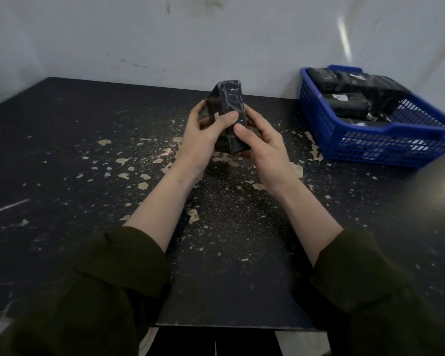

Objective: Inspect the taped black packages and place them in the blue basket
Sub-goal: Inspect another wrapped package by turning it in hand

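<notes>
A black package (230,102) wrapped in shiny clear tape is held up above the middle of the table, its long axis pointing away from me. My left hand (203,138) grips its left side with the thumb across the top. On the other side my right hand (258,145) holds it, thumb resting on the near end. The blue basket (370,147) stands at the far right of the table and holds several black packages (350,104), some with small white labels.
The table (88,150) is black, with worn patches where pale chips show through, and its near edge lies just in front of my sleeves. A white wall runs behind the table and the basket. A blurred dark shape (437,191) covers the right edge of the view.
</notes>
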Demonstrator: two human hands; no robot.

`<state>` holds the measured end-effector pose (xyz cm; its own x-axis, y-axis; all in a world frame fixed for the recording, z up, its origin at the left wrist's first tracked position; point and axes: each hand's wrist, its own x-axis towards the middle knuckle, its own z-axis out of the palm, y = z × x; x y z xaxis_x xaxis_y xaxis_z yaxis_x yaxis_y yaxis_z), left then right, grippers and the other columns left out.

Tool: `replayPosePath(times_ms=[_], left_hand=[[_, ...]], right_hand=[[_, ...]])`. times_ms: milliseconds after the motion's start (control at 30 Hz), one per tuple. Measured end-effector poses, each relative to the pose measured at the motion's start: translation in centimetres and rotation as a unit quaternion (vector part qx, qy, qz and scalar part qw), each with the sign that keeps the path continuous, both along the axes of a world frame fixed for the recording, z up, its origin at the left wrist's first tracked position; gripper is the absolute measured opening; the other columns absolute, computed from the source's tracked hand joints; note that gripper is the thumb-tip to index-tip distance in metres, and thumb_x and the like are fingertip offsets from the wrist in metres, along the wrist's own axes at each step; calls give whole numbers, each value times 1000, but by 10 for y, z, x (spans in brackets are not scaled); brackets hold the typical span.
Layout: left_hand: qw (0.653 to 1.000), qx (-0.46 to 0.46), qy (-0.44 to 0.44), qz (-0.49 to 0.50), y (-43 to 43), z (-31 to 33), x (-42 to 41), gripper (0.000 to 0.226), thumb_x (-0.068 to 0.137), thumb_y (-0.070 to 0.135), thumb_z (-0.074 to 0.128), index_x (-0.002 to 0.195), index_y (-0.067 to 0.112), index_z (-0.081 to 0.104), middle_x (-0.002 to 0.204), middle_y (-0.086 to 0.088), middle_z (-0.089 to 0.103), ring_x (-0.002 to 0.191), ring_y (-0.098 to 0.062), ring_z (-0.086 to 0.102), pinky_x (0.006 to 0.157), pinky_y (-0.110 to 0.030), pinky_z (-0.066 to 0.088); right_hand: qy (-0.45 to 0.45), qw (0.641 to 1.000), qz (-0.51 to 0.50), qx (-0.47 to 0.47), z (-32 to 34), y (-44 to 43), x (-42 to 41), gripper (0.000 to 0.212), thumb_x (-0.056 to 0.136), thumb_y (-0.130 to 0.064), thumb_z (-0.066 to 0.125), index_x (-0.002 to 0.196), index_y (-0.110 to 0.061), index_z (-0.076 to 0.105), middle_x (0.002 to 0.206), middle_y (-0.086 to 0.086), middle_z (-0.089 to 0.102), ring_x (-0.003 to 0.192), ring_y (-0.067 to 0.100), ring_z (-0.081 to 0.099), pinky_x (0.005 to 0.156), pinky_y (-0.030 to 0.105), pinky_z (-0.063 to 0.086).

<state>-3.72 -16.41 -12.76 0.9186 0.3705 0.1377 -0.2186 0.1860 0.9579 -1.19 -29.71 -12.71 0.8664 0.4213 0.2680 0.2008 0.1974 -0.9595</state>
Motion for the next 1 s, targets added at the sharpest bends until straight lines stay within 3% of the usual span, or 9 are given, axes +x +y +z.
replayPosePath(times_ms=[167,300,400,567,700,800,867,1000], left_hand=[[999,-24,-18,17,-3,1,-1,88,69,31,76,145,18,34,128,-12,61,110,-23,67,83,-37,59],[998,-54,-28,-28,-4,0,0,92,70,27,75,149,18,29,124,-11,63,96,-16,70,72,-27,55],[996,-53,-34,-57,-2,-1,1,106,60,35,77,151,21,25,116,-5,66,96,-16,69,75,-28,53],[995,-56,-54,-59,4,0,3,100,61,39,77,149,26,31,118,-6,59,101,-20,66,90,-42,55],[996,-58,-63,-39,6,3,0,85,61,38,77,136,11,48,108,-4,62,93,-18,67,75,-32,56],[996,-52,-65,-35,3,1,-1,73,67,30,78,132,9,49,103,-4,62,91,-19,66,76,-33,57],[996,-52,-61,-35,1,1,-1,69,72,26,76,132,8,48,101,-4,63,92,-20,66,80,-36,58],[994,-68,-56,-67,0,1,-1,73,61,35,78,127,18,50,107,-7,62,96,-24,65,84,-39,57]], right_hand=[[12,1000,22,-5,-4,1,4,55,81,-29,72,133,-36,57,133,5,63,122,24,62,99,46,54],[42,999,20,-6,-7,-1,6,66,80,-23,72,143,-25,51,122,2,69,114,22,67,90,38,57],[35,999,6,-9,-6,-5,6,67,74,-23,75,138,-17,56,118,7,71,109,25,70,91,41,57],[5,998,6,-57,-6,-5,5,75,61,-37,80,131,-18,61,125,10,65,112,24,67,93,45,58],[13,998,18,-62,-5,-4,3,67,70,-31,78,132,-17,59,128,10,63,109,20,68,83,32,57],[36,997,31,-54,-5,-4,4,57,76,-31,71,130,-19,58,128,9,63,106,19,69,79,31,56],[38,998,14,-56,-6,-3,5,64,72,-35,77,130,-16,60,128,11,64,107,22,70,80,32,58],[26,997,-30,-66,-5,-3,7,86,57,-47,80,134,-17,57,130,7,63,113,21,67,93,43,59]])
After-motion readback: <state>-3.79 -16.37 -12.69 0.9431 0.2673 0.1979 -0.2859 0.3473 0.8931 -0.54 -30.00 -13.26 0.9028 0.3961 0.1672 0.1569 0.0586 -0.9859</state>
